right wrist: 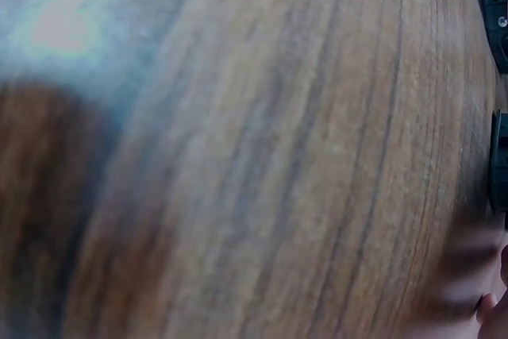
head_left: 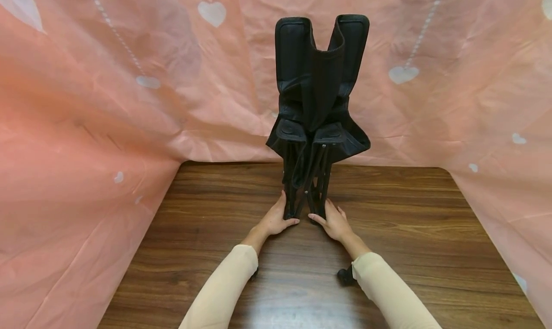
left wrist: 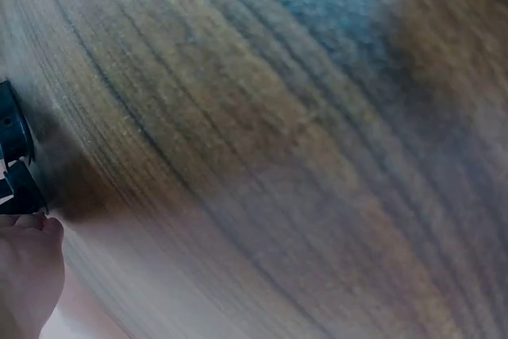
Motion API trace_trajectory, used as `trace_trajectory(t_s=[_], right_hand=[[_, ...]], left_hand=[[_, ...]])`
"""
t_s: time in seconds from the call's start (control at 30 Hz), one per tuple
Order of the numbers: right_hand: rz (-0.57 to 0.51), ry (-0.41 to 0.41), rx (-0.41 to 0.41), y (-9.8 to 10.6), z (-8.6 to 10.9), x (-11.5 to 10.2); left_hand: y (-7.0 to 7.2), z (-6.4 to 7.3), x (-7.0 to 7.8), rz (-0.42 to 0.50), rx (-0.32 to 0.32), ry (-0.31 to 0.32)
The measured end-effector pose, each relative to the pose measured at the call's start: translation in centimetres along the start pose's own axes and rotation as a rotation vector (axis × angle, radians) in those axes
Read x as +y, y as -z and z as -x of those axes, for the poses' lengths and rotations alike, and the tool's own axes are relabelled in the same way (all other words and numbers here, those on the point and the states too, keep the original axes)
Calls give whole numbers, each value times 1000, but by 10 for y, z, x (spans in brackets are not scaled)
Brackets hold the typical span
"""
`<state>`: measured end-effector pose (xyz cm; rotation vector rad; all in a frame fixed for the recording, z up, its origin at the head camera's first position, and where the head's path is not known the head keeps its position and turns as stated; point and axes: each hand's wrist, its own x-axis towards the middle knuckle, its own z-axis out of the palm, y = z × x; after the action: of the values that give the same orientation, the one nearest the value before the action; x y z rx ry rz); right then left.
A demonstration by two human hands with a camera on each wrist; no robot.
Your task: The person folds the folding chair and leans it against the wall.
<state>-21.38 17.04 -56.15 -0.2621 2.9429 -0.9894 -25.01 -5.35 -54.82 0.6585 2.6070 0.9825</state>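
A black folding camp chair (head_left: 325, 87) stands upright, partly folded, near the back of the wooden table, its dark fabric seat and back sagging between narrow metal legs. At the foot of the left legs, my left hand (head_left: 274, 219) grips with the thumb in front and the fingers along the outer side. My right hand (head_left: 336, 222) holds the right legs low down in the same manner. Black plastic chair feet (left wrist: 14, 129) show at the edge of the left wrist view beside the hand (left wrist: 30, 267). The right wrist view catches the chair feet (right wrist: 499, 164) and some fingertips (right wrist: 490, 307).
The wood-grain table (head_left: 405, 214) spreads around the chair, with a bright glare near its front. Pink cloth (head_left: 224, 94) printed with white hearts hangs behind and on both sides. A small black object (head_left: 345, 277) shows by the right cuff.
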Motion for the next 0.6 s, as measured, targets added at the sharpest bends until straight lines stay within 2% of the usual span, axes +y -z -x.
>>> trace_trajectory(t_s=[0.4, 0.6], right_hand=[[3, -44, -31, 4, -9, -1], [47, -75, -47, 6, -15, -1]], left_hand=[[1, -6, 4, -32, 36, 18], [-1, -10, 1, -58, 46, 31]])
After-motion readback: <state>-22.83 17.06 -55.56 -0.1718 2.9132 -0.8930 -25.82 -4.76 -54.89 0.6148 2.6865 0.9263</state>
